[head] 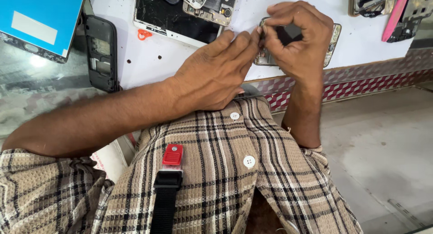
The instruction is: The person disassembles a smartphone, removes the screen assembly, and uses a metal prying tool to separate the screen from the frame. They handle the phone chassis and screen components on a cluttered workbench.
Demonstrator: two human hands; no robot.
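The right hand curls around the opened phone frame at the table edge; the left hand, fingertips pinched, works its corner; best kept steady, pressure light.

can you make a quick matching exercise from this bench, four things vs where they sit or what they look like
Things:
1. opened phone
2. orange plastic pick
3. black phone frame
4. blue-backed panel

Descriptions:
A. top left corner, over the bench edge
B. under both hands, left hand and right hand
C. small, beside a cracked dark screen
D. upright strip at the white mat's left edge

Pairs: 1-B, 2-C, 3-D, 4-A
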